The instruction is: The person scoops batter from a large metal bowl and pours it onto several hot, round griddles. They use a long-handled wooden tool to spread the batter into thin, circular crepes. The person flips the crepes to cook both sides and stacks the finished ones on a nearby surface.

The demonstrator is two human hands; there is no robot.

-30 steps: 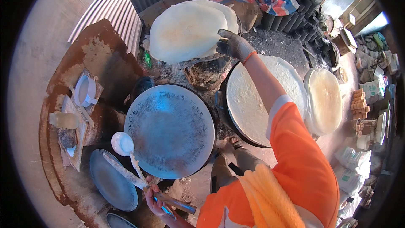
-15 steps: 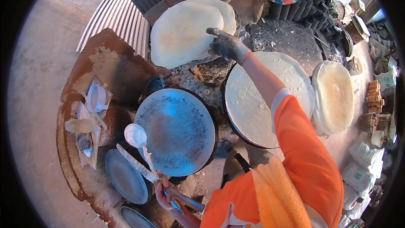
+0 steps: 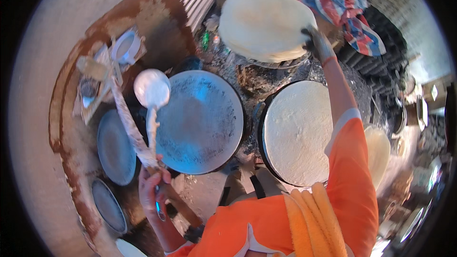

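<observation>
My left hand (image 3: pixel 154 185) is closed around the handles of a white ladle (image 3: pixel 152 88) and a long batter-coated stick (image 3: pixel 127 114). A thicker wooden handle (image 3: pixel 183 207) runs back past the same hand. The ladle's bowl hangs over the left rim of a dark round griddle (image 3: pixel 195 119), whose surface is bare. At the far side, my right hand (image 3: pixel 318 43), in a dark glove, has its fingers at the right edge of a large round flatbread (image 3: pixel 266 21) on top of a stack. Pale batter or dough covers a second griddle (image 3: pixel 297 133), partly behind my right arm.
More pale flatbreads (image 3: pixel 377 154) lie right of my arm. Round dark plates (image 3: pixel 116 147) lean at the left, below a ledge with a white strainer-like cup (image 3: pixel 126 47) and a jar (image 3: pixel 91 68). A striped tarp (image 3: pixel 350 12) and black cylinders (image 3: pixel 381 62) stand at the back.
The view has turned. The top flatbread, offset to the left before, now lines up with the stack, my right hand at its edge. My left hand has raised the ladle and stick.
</observation>
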